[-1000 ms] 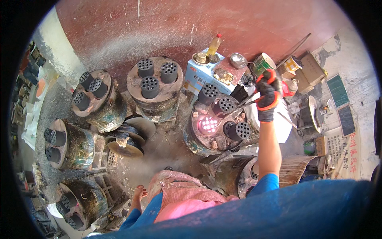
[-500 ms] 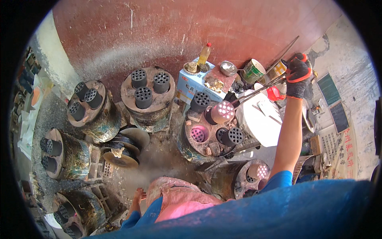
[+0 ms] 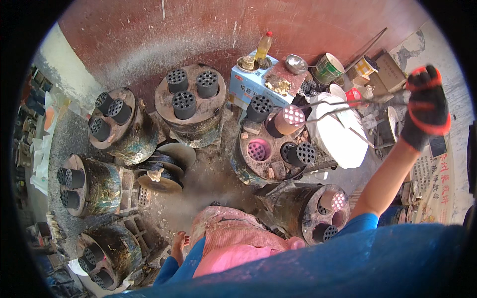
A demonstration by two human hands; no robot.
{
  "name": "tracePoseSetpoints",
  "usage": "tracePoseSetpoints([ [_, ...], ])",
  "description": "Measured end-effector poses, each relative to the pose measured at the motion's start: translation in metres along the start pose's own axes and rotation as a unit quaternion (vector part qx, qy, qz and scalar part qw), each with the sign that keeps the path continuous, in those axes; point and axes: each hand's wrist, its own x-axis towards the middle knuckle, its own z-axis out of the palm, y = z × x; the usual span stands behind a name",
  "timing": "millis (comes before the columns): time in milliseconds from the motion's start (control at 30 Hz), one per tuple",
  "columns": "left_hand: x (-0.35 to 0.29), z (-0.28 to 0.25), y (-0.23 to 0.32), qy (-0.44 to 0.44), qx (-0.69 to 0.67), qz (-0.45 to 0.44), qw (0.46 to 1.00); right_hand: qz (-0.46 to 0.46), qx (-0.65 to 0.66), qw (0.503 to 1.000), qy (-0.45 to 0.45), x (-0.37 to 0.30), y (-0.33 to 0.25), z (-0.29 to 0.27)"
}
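My right hand [image 3: 426, 107], in a black glove with orange-red patches, is closed round the handles of long metal tongs [image 3: 350, 105]. The arm is stretched far to the right. The tongs' two prongs reach left, their tips close to a pinkish glowing coal briquette [image 3: 285, 120] that stands in a round stove [image 3: 243, 159]; whether they touch it I cannot tell. In the same stove are a dark briquette [image 3: 260, 108], another dark one [image 3: 302, 154] and a hole with a pink-glowing briquette [image 3: 257, 150] deep inside. My bare left hand [image 3: 180, 242] hangs low beside my body, fingers apart, holding nothing.
More drum stoves with dark briquettes stand left, such as one [image 3: 191, 119] at the back. Stacked round lids [image 3: 166, 171] lie between them. Another stove [image 3: 303, 211] with a glowing briquette is near right. A blue box [image 3: 243, 89] and a white board [image 3: 338, 134] stand beyond.
My right hand has moved further right and slightly nearer, drawing the tongs with it. Their tips have gone from the glowing briquette's top to its right side. The view has shifted slightly.
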Motion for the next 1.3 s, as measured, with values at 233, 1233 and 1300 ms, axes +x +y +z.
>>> tracePoseSetpoints([
  [233,0.015,0.002,0.029,-0.02,0.02,0.012,1.0,-0.007,-0.065,0.997,0.049,-0.132,0.091,0.037],
  [1233,-0.003,-0.018,0.023,-0.001,-0.037,-0.019,0.999,0.165,0.009,0.985,0.057,-0.184,0.229,0.091],
  [1300,0.004,-0.02,0.024,-0.01,-0.022,-0.022,0.999,0.143,0.079,0.978,0.131,-0.17,0.199,0.082],
])
